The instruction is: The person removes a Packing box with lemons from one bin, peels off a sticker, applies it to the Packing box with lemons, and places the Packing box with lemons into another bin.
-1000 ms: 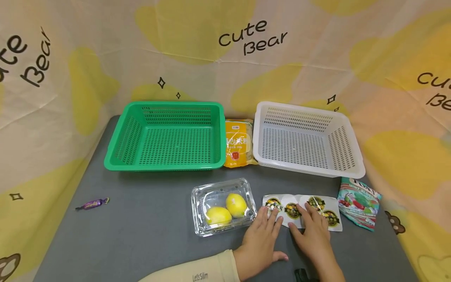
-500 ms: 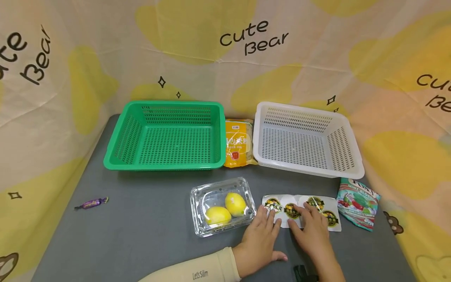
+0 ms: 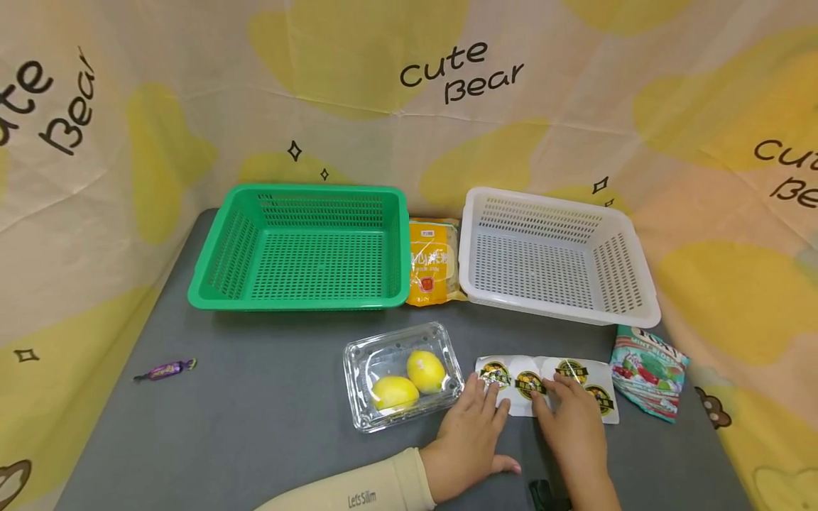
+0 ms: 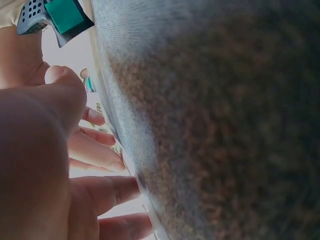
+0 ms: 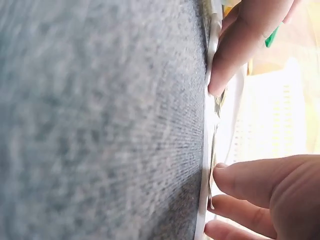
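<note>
A white sticker sheet (image 3: 520, 407) with several round black-and-gold stickers lies flat on the grey table. My left hand (image 3: 469, 440) rests palm down, its fingers outstretched onto the sheet's left end. My right hand (image 3: 573, 433) touches the sheet's middle, thumb and fingertips bent down over the stickers. In the right wrist view, the right thumb (image 5: 245, 176) and fingers press near a thin edge of the sheet, thumb and fingertips apart. Left of the hands is a clear plastic box (image 3: 364, 355) with two yellow lemons (image 3: 409, 380) inside.
A green basket (image 3: 300, 304) and a white basket (image 3: 556, 306) stand at the back. Between them lies an orange food packet (image 3: 429, 262). A teal candy bag (image 3: 648, 372) sits right of the sheet. A purple wrapped candy (image 3: 167, 370) lies far left.
My right hand has shifted slightly to the right over the sheet, with its thumb drawn in closer to its fingers. The left hand has stayed in place.
</note>
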`<state>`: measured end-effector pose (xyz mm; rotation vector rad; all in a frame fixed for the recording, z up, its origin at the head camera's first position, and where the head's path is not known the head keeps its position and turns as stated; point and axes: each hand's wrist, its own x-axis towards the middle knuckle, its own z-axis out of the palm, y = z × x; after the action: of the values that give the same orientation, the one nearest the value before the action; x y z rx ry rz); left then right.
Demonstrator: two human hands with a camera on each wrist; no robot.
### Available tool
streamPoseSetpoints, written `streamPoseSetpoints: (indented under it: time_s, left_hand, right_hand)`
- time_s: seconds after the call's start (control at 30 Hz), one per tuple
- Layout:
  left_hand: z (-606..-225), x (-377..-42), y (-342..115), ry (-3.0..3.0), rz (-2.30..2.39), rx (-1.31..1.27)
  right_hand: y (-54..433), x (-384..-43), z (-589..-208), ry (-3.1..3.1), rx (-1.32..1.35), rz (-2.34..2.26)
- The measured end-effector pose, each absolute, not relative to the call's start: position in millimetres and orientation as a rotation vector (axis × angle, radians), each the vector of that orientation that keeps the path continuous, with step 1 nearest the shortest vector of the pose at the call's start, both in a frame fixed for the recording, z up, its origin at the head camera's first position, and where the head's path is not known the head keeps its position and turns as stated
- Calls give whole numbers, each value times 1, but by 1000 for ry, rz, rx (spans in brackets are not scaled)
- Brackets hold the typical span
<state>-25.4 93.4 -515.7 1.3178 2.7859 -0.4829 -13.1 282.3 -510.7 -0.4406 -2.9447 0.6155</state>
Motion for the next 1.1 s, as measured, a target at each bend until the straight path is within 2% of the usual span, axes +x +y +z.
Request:
streamPoseSetpoints:
  time_s: [0.63,1.1]
  left_hand:
    - [-511,-27,91,2789,-480,1355]
    - [-509,-26,93,2811,-483,1342]
  right_hand:
    - [274,-20,-510,-2805,-411,644]
    - [276,-14,-507,-2858,-519,748]
